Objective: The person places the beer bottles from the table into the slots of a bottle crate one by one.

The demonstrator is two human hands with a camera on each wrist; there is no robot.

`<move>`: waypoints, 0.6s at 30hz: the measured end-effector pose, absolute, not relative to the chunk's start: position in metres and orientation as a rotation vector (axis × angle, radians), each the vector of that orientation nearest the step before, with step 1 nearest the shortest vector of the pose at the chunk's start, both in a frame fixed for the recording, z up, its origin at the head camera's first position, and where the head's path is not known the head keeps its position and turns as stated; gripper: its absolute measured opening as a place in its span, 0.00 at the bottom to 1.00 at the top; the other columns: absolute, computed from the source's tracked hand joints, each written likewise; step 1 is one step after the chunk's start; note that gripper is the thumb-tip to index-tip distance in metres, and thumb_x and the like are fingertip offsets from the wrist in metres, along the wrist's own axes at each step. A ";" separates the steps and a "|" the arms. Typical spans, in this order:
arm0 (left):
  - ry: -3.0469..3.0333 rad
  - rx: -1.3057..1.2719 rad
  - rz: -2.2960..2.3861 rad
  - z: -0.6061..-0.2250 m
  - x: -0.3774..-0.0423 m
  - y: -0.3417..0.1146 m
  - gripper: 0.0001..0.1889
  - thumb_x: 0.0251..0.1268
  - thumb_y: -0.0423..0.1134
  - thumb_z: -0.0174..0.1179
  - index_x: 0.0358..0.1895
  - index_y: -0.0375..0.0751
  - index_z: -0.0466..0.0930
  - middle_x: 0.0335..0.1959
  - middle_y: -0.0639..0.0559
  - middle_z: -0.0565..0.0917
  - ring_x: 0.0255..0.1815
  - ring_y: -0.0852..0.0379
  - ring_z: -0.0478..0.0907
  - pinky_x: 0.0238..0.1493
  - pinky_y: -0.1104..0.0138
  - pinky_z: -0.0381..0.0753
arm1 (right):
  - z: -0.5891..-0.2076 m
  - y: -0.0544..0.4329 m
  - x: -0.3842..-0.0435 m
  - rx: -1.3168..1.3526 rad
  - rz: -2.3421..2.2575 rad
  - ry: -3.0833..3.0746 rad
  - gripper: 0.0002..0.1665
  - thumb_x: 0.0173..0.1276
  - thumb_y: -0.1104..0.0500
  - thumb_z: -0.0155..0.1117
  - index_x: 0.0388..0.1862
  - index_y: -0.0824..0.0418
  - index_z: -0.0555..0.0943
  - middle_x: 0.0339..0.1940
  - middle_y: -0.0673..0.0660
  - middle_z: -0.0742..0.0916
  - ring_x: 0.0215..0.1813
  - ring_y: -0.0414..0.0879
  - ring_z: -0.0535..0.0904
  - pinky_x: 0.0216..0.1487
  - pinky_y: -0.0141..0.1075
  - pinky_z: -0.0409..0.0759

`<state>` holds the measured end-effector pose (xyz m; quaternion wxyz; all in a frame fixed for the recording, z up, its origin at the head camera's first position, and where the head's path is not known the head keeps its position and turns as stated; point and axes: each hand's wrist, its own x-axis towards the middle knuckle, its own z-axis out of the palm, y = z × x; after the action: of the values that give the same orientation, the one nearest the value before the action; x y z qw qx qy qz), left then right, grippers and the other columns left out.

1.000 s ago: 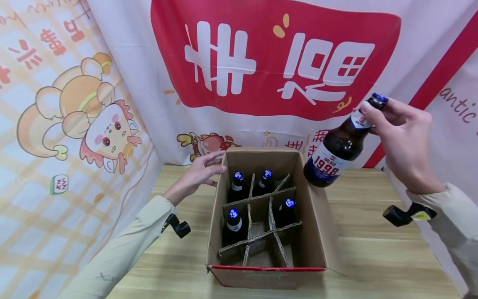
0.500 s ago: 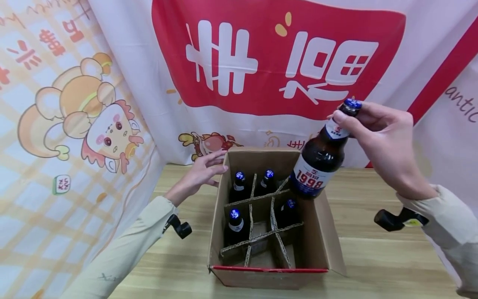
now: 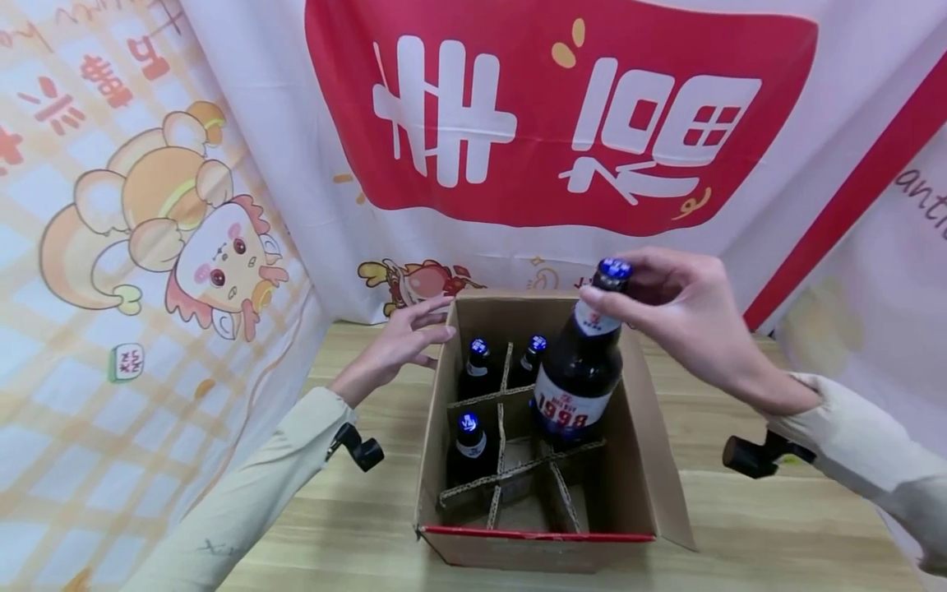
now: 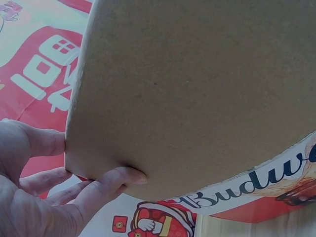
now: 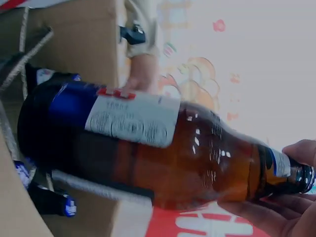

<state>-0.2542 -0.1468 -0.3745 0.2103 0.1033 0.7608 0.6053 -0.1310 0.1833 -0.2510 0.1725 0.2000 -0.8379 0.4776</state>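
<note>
A brown beer bottle (image 3: 580, 362) with a blue cap and a white-and-blue "1998" label tilts over the right side of the open cardboard box (image 3: 518, 552). My right hand (image 3: 688, 316) pinches its neck between thumb and fingers. In the right wrist view, the base of the beer bottle (image 5: 197, 158) overlaps the box interior. At the far left corner, my left hand (image 3: 395, 349) holds the edge of the box. One fingertip (image 4: 131, 175) presses the outer cardboard while other fingers reach the edge. Inside stand several capped bottles, including one at left (image 3: 468, 448); one at right is hidden behind the held bottle.
Cardboard dividers (image 3: 525, 471) split the box into cells. A side flap (image 3: 669, 477) folds outward at its right. The box stands on a light wood table (image 3: 777, 510). Printed cloths hang behind, with a red banner (image 3: 540, 197), and at left.
My right hand has brought the bottle left and down from outside the box to above its right cells, turning it more upright. My left hand stays at the box corner.
</note>
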 end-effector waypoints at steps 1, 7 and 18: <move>2.114 0.285 1.684 -0.375 -0.254 -0.147 0.34 0.75 0.37 0.62 0.82 0.50 0.64 0.81 0.41 0.65 0.72 0.36 0.73 0.43 0.56 0.93 | -0.255 0.180 -0.131 0.598 1.356 -2.378 0.16 0.66 0.66 0.76 0.53 0.61 0.89 0.39 0.50 0.92 0.39 0.43 0.90 0.44 0.27 0.89; 2.111 0.278 1.688 -0.376 -0.255 -0.146 0.34 0.74 0.36 0.63 0.82 0.50 0.64 0.81 0.42 0.66 0.71 0.36 0.74 0.42 0.56 0.93 | -0.272 0.166 -0.124 0.781 1.355 -2.404 0.17 0.62 0.68 0.78 0.50 0.62 0.88 0.39 0.48 0.92 0.36 0.43 0.89 0.42 0.30 0.90; 2.104 0.271 1.678 -0.374 -0.255 -0.147 0.34 0.76 0.37 0.62 0.82 0.50 0.63 0.81 0.41 0.65 0.72 0.36 0.74 0.44 0.55 0.93 | -0.290 0.148 -0.114 0.985 1.426 -2.461 0.15 0.61 0.66 0.80 0.47 0.60 0.88 0.35 0.46 0.91 0.31 0.40 0.86 0.32 0.33 0.89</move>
<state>-0.2545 -0.1471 -0.3743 0.2166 0.0978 0.7595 0.6055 -0.1142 0.1482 -0.2900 0.0658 0.3266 -0.8158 0.4727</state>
